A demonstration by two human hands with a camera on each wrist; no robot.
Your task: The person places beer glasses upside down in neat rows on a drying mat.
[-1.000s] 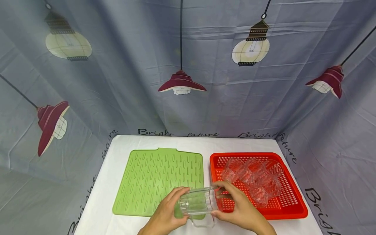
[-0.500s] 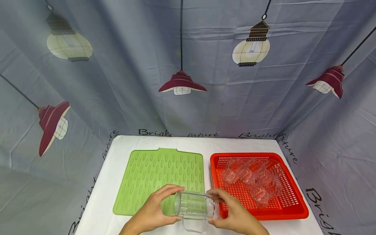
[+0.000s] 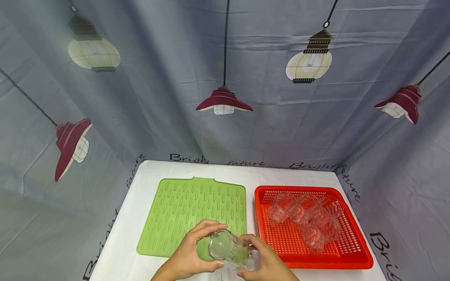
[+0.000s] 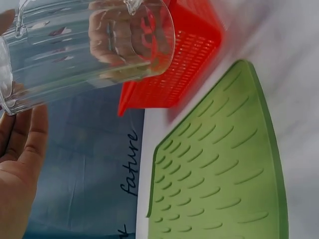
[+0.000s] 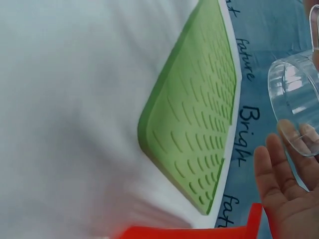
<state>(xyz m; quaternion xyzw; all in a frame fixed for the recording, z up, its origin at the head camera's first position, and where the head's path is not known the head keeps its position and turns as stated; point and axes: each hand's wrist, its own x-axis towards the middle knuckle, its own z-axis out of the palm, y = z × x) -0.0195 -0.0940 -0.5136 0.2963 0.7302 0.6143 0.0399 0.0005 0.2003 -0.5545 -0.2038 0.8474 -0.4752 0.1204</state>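
A clear glass mug is held on its side between both hands, above the front edge of the green mat, its handle pointing down toward the person. My left hand grips the left end, thumb below and fingers above, and that round end faces up toward the head camera. At the opposite end, my right hand holds the mug between thumb and fingers. In the left wrist view, the right hand's fingers show through the glass. The right wrist view catches only part of the mug.
A green ridged mat lies on the white table. Right of it stands a red slotted basket holding several clear glass mugs, mostly at its back and right. A grey curtain with printed lamps surrounds the table.
Between both hands, the mug has moved slightly and turned so its left end now faces the camera. The right hand has come left, away from the basket. The head view has shifted a little.
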